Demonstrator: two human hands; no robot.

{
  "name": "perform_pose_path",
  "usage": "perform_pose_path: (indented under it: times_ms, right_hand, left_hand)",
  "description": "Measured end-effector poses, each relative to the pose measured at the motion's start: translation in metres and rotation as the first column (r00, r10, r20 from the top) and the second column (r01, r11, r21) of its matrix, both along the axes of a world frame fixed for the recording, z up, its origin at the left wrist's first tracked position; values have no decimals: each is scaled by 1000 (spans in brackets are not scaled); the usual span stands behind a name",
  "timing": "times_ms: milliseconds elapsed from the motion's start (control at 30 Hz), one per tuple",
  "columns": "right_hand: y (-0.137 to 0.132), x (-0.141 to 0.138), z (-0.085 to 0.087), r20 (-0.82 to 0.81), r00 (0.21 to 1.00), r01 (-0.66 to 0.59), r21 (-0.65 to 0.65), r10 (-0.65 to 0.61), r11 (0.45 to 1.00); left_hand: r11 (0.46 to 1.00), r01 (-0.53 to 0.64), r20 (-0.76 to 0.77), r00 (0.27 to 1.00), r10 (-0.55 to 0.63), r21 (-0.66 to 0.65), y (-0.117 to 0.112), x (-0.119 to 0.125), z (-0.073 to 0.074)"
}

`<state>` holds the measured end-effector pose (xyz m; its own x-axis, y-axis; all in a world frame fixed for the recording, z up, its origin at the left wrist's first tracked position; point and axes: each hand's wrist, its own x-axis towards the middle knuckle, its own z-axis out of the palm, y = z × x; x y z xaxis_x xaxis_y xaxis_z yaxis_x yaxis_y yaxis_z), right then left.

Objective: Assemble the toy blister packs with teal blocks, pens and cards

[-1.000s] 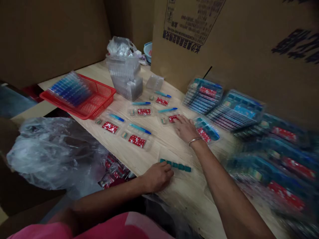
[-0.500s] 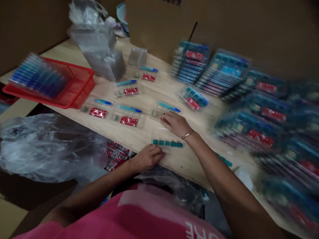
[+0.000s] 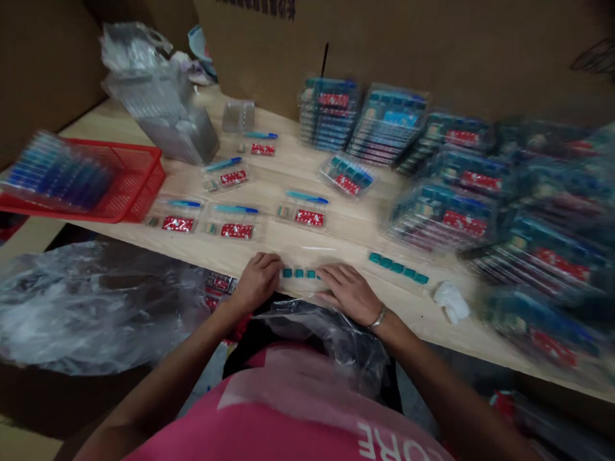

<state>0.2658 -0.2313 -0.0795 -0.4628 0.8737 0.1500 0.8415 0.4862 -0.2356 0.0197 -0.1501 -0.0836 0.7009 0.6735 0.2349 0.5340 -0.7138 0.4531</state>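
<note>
Both hands rest at the near edge of the wooden surface [image 3: 336, 240], one at each end of a short row of teal blocks [image 3: 298, 273]. The left hand [image 3: 257, 278] is loosely curled with its fingertips against the row's left end; I cannot tell whether it pinches a block. The right hand [image 3: 346, 291] lies flat and spread, fingers reaching over the row's right end, gripping nothing. The blocks may sit in a thin clear tray, though blur makes that uncertain.

Just to the right lies a second row of teal blocks [image 3: 398, 267], and beyond it a crumpled white scrap [image 3: 451, 301]. Farther back, open clear packs [image 3: 302, 210], each with a blue pen and a red card, are spread out. Stacks of filled packs [image 3: 329, 112] crowd the right side before a cardboard box [image 3: 384, 45]. On the left stand a red basket [image 3: 137, 186] and a pile of clear trays [image 3: 163, 115]. A plastic bag [image 3: 331, 333] bunches up just under the wrists.
</note>
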Motion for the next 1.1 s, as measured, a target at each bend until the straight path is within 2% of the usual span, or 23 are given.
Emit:
perform_pose_path:
  times_ms: [100, 233, 300, 400, 500, 600, 667, 767, 833, 933, 1100]
  right_hand:
    - [-1, 1, -1, 15, 999, -43, 96, 42, 994]
    - [0, 2, -2, -67, 996, -40, 137, 50, 990]
    - [1, 1, -3, -112, 993, -32, 127, 47, 991]
    - [1, 1, -4, -166, 984, -58, 63, 68, 996]
    - [-1, 3, -5, -203, 978, -50, 44, 58, 998]
    - [-2, 4, -5, -236, 971, -10, 94, 32, 996]
    - [-1, 5, -4, -245, 969, 9, 70, 8, 998]
    - [-4, 7, -3, -236, 972, -2, -36, -7, 999]
    - [-9, 7, -4, -212, 977, -32, -53, 20, 998]
    - [-18, 6, -7, -170, 983, -71, 0, 70, 997]
    - [-25, 1, -1, -152, 977, -134, 90, 147, 987]
  left_hand:
    - [996, 66, 0, 998, -66, -60, -3, -6, 6]
    - [984, 160, -84, 982, -167, -76, -9, -7, 6]
    - [988, 149, -80, 985, -152, -44, -10, -4, 2]
    - [995, 101, 4, 995, -101, -16, -8, -2, -3]
    - [994, 102, 77, 992, -98, -48, -4, -2, 0]
    - [990, 133, 55, 990, -129, -56, -2, -3, 4]
    - [989, 145, 0, 989, -146, -32, -2, -3, 3]
    - [983, 183, -87, 980, -181, 17, -4, -7, -5]
    - [979, 196, -132, 974, -187, 57, -7, -12, -13]
    - [978, 170, -151, 977, -151, 124, -16, -20, -24]
    - [969, 146, -88, 988, -130, 200, -22, -26, -35]
